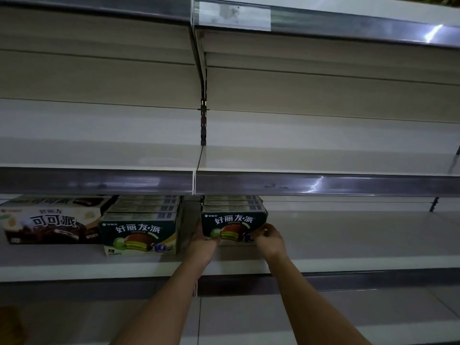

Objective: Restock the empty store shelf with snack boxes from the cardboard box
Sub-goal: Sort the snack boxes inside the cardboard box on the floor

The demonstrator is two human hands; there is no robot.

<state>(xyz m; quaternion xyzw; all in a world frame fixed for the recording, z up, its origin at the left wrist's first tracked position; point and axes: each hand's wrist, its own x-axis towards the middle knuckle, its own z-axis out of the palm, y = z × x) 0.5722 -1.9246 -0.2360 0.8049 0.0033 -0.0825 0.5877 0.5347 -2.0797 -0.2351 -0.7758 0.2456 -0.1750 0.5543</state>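
Observation:
A dark green snack box (pixel 234 224) with a pie picture stands upright on the middle shelf (pixel 348 247), at the front of a short row of like boxes (pixel 232 202). My left hand (pixel 202 241) holds its lower left corner. My right hand (pixel 270 239) pinches its lower right corner. To the left stands another row of green boxes (pixel 140 232), and left of that a brown and white cocoa pie box (pixel 49 225). The cardboard box is out of view.
The upper shelf (pixel 323 159) holds nothing, with a grey price rail (pixel 323 185) along its front edge. A slotted upright post (pixel 203 115) divides the two bays. Bare shelf stretches right of the held box. A lower shelf (pixel 249 317) lies beneath my arms.

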